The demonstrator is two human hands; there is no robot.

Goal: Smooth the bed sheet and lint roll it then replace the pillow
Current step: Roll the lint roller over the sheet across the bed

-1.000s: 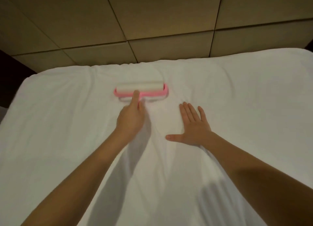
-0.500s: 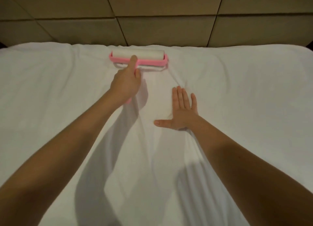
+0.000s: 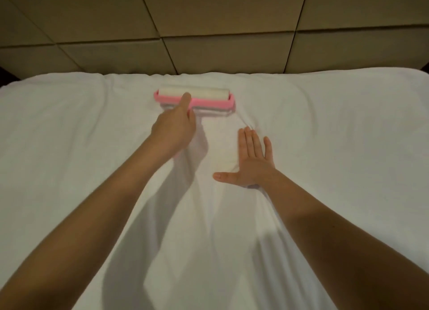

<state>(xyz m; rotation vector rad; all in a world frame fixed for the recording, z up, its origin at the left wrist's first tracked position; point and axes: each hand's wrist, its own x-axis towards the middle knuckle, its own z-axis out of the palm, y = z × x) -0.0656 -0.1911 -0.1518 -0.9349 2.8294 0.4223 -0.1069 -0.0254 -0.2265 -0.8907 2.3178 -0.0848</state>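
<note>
Nearest you, the soft bed sheet (image 3: pixel 92 170) creases easily; your right hand (image 3: pixel 251 163) pins it flat, fingers straight. Beyond, your left hand (image 3: pixel 173 129) grips the light, stiff lint roller (image 3: pixel 197 98) by its handle, forefinger on the frame, near the headboard (image 3: pixel 209 30).

Dim, warm light is falling on the white sheet (image 3: pixel 325 147) and making it glow. The arms (image 3: pixel 104 205) are throwing soft grey shadows between them. The wall (image 3: pixel 209 19) is looking dark. The edges are bending, and everything is looking a little fuzzy.
</note>
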